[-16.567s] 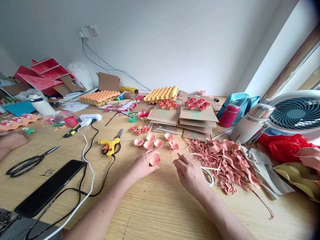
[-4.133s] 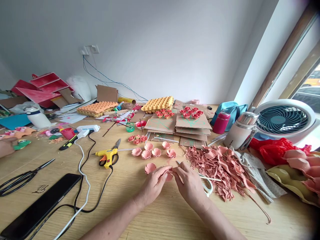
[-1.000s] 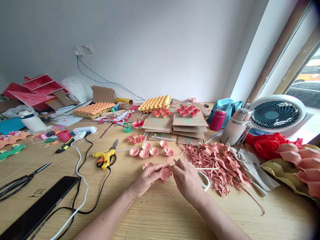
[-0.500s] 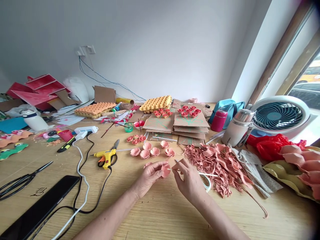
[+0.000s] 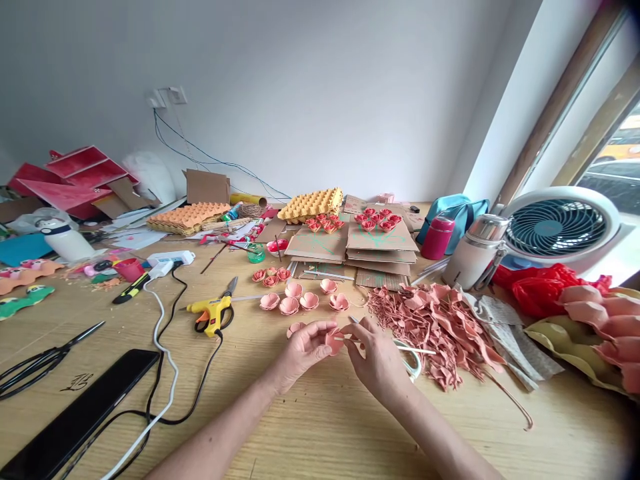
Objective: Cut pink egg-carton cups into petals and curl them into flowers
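Note:
My left hand (image 5: 306, 350) pinches a pink egg-carton cup (image 5: 334, 341) cut like a flower, above the near middle of the table. My right hand (image 5: 375, 353) has its fingers closed round a thin white stick (image 5: 423, 350), whose tip meets the cup. A pale loop like a scissors handle (image 5: 414, 367) shows beside my right hand; I cannot tell whether that hand holds it. Partly behind my left fingers lies another pink cup (image 5: 295, 329). Several open pink cups (image 5: 289, 306) stand just beyond, near small pink paper roses (image 5: 271, 278).
Pink carton scraps (image 5: 440, 327) pile up at right, before a thermos (image 5: 473, 253) and fan (image 5: 560, 223). Red flowers (image 5: 379, 220) rest on stacked cardboard (image 5: 383, 257). At left lie a yellow glue gun (image 5: 213, 310), cables (image 5: 173, 363), black scissors (image 5: 47, 360) and a black slab (image 5: 85, 417).
The cup in my left hand has turned and shifted slightly right, with the stick still against it. The whole view has moved a little.

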`<state>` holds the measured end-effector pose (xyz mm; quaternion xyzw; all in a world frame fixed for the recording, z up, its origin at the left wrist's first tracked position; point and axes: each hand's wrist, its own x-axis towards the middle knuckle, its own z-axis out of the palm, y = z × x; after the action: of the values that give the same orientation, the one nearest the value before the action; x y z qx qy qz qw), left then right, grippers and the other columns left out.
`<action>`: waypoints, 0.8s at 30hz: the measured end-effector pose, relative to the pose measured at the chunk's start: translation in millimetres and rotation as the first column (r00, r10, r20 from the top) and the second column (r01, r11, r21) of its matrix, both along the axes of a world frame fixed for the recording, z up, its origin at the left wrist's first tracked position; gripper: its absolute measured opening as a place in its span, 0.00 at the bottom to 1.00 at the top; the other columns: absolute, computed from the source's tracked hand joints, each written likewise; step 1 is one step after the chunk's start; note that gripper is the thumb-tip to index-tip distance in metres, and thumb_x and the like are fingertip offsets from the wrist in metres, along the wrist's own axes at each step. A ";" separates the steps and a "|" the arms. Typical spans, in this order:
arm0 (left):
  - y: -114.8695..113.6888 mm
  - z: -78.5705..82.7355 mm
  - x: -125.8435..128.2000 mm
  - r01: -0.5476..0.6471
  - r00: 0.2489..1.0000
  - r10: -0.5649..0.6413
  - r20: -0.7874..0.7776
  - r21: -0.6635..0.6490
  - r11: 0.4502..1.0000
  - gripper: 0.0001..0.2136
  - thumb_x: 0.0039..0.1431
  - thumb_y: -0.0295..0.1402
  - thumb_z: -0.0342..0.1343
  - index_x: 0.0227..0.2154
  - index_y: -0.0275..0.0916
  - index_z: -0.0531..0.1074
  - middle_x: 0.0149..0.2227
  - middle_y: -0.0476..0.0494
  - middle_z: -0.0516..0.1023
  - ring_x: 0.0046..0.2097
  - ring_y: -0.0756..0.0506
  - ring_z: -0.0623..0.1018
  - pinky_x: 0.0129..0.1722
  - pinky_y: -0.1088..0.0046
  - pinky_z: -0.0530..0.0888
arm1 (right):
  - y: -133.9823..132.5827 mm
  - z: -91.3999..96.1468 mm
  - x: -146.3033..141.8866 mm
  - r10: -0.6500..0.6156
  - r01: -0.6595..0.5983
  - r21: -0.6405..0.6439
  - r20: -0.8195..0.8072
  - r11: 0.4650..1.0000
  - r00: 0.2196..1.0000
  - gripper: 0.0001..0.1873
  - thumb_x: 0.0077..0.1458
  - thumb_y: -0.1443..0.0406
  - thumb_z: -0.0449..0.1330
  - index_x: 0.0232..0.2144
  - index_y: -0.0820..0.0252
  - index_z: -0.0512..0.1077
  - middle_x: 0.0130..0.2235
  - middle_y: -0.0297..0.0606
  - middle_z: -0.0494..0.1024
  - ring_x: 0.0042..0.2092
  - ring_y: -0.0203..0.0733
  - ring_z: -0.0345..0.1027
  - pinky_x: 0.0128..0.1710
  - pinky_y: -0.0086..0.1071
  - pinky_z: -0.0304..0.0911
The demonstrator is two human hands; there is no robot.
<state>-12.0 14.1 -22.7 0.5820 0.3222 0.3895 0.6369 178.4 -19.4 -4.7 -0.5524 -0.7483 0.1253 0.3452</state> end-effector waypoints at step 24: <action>-0.8 1.0 1.2 0.008 0.993 0.009 -0.119 0.135 0.991 0.21 0.57 0.44 0.60 0.50 0.37 0.70 0.47 0.38 0.77 0.49 0.40 0.76 0.46 0.65 0.74 | 0.8 -2.0 1.1 0.067 -0.067 0.014 -0.011 0.998 0.998 0.12 0.59 0.71 0.56 0.40 0.52 0.76 0.35 0.35 0.70 0.34 0.36 0.66 0.33 0.27 0.57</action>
<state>-10.8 13.3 -21.7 0.6461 0.3328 0.3751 0.5754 179.5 -18.6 -6.7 -0.5241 -0.7652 0.1348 0.3489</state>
